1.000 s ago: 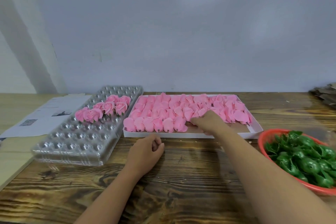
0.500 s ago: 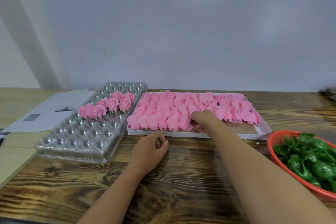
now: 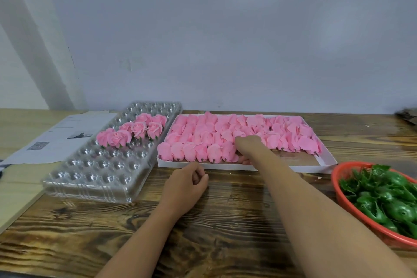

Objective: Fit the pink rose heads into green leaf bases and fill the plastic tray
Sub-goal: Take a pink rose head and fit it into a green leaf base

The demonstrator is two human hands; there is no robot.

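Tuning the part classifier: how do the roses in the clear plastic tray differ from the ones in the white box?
The roses in the clear plastic tray stand upright, blooms up, petals spread open; the rose heads in the white box lie on their sides in overlapping rows, dark stem tips towards the camera. The tray roses show green at their bases; the box ones show none. The tray holds a handful; the box holds dozens. Both are the same pink.
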